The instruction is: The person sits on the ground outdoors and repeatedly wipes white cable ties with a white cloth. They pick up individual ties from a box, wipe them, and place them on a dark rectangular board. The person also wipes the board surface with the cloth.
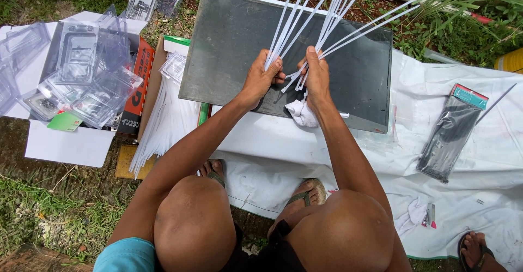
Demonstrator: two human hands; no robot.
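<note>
My left hand [262, 79] and my right hand [315, 77] both grip a bunch of long white cable ties [316, 18] that fans upward from my fingers. The hands sit close together above a dark grey flat panel [229, 43] lying on a white sheet [479, 157]. A small crumpled white cloth [301, 114] lies just under my right wrist. I am squatting, knees and sandalled feet at the bottom of the view.
A bundle of white cable ties [163, 125] lies left of the panel by a cardboard box [60, 141] holding clear plastic blister packs [87, 70]. A pack of black cable ties [449, 133] rests on the sheet at right. Another person's foot [475, 248] shows bottom right. Grass surrounds.
</note>
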